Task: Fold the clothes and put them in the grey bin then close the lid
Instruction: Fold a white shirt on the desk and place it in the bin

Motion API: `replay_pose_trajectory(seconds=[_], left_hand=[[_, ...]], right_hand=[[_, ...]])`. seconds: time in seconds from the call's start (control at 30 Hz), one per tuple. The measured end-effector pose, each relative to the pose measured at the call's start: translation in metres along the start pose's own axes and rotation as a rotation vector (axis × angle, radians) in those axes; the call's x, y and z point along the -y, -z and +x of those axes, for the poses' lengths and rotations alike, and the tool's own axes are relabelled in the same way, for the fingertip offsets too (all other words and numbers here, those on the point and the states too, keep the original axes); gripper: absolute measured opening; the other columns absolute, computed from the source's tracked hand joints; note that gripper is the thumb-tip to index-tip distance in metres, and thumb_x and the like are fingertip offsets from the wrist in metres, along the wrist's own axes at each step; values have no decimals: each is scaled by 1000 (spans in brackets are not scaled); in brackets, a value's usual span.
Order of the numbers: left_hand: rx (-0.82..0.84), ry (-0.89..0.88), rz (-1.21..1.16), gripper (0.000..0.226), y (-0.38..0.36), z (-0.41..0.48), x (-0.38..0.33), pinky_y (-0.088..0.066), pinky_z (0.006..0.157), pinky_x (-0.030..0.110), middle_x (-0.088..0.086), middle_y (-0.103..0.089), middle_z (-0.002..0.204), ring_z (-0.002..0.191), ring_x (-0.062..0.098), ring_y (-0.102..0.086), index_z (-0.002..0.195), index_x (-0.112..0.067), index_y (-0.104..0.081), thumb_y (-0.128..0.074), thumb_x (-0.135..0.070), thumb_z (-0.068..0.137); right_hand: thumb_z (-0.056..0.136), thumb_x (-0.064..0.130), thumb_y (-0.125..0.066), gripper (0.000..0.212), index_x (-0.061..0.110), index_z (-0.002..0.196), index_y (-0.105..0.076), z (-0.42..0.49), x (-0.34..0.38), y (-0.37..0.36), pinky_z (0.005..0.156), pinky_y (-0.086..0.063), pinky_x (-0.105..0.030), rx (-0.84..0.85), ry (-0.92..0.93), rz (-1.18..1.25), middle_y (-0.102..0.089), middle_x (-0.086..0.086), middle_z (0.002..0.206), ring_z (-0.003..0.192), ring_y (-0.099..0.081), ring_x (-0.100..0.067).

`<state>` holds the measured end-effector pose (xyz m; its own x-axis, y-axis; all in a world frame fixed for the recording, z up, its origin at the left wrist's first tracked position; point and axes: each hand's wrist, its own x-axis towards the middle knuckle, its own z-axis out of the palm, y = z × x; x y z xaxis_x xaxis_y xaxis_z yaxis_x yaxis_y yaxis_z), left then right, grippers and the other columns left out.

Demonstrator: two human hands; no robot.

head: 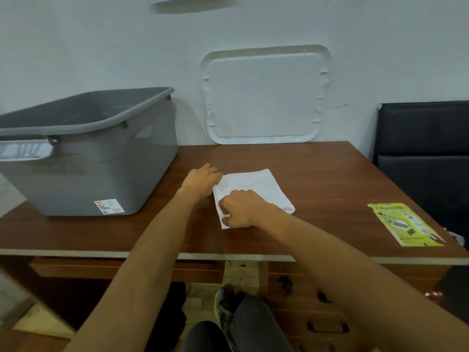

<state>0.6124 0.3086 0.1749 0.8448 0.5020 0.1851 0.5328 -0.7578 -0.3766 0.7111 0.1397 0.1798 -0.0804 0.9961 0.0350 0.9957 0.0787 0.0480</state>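
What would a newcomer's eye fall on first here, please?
At the middle of the wooden table, the left hand and right hand both hold the left edge of a folded white cloth. Next comes the open grey bin on the table's left, with its white lid leaning against the wall behind. A yellow leaflet lies at the table's right.

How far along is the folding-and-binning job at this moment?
Done: the white cloth lies folded into a small rectangle on the table. In hand: the left hand and right hand both grip its left edge. Left: the grey bin stands open with no clothes visible inside, and its lid leans against the wall, so binning and closing remain.
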Motion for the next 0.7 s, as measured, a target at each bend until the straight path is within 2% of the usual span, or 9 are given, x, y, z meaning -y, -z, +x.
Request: replay_pose_trajectory(seconds=[0.07, 0.13, 0.23, 0.3, 0.4, 0.47, 0.57, 0.63, 0.7], left_hand=[[35, -23, 3, 35, -4, -1, 1, -51, 78, 32, 0, -56, 130, 122, 21, -47, 126, -23, -58, -62, -7, 96], [41, -32, -14, 33, -7, -1, 2, -50, 77, 31, 0, -56, 130, 120, 20, -48, 124, -24, -60, -64, -8, 95], [-17, 41, -122, 25, -8, 0, -1, -47, 77, 29, 0, -59, 121, 112, 18, -50, 109, -24, -68, -69, -6, 91], [-68, 114, -203, 18, -7, 3, -5, -48, 85, 30, 0, -61, 117, 106, 17, -50, 103, -22, -71, -69, -8, 92], [-129, 168, -331, 19, -4, 16, -17, -46, 99, 34, 1, -61, 126, 115, 19, -52, 117, -23, -69, -61, -20, 100], [-31, 168, -434, 34, -2, 26, -28, -39, 111, 44, 1, -51, 147, 135, 24, -45, 137, -27, -58, -54, -35, 103], [310, 164, -507, 60, -5, 38, -48, -21, 123, 57, -2, -22, 169, 154, 31, -22, 159, -43, -24, -35, -63, 103], [434, 178, -422, 64, -8, 43, -59, -21, 121, 61, 1, -23, 169, 153, 35, -23, 160, -48, -13, -21, -71, 101], [477, 253, -352, 68, -3, 44, -66, -28, 116, 65, 7, -34, 163, 148, 39, -31, 161, -40, -19, -20, -71, 101]], right_hand=[[98, 50, -60, 34, 17, 100, -60, 1, 2, -4, 72, -44, -32, 23, -20, 54, -65, -5, 97, 80, -57, -17], [99, 57, -55, 47, 12, 97, -67, 2, 4, -6, 74, -50, -32, 11, -66, 231, -70, -6, 94, 80, -63, -18], [102, 54, -50, 50, 12, 93, -74, 4, 2, -1, 78, -54, -31, -144, -165, 519, -71, -5, 77, 71, -64, -14], [103, 48, -52, 42, 14, 92, -73, 6, -6, 3, 79, -56, -34, -304, -293, 498, -69, 0, 75, 73, -64, -14], [101, 43, -51, 33, 14, 107, -66, 5, -23, 4, 78, -50, -35, -353, -528, 297, -70, -5, 100, 97, -67, -25], [100, 46, -49, 44, 13, 128, -56, 2, -31, -3, 90, -46, -41, -259, -545, 167, -64, -10, 124, 118, -58, -31], [100, 48, -46, 54, 16, 143, -43, -10, -42, -20, 109, -33, -49, -71, -511, 67, -47, -13, 146, 136, -40, -36], [99, 47, -43, 53, 18, 143, -43, -20, -53, -27, 110, -31, -51, -31, -534, 57, -44, -14, 148, 137, -38, -37], [97, 49, -43, 52, 20, 141, -46, -27, -63, -27, 108, -31, -51, -23, -584, 56, -44, -13, 147, 134, -39, -36]])
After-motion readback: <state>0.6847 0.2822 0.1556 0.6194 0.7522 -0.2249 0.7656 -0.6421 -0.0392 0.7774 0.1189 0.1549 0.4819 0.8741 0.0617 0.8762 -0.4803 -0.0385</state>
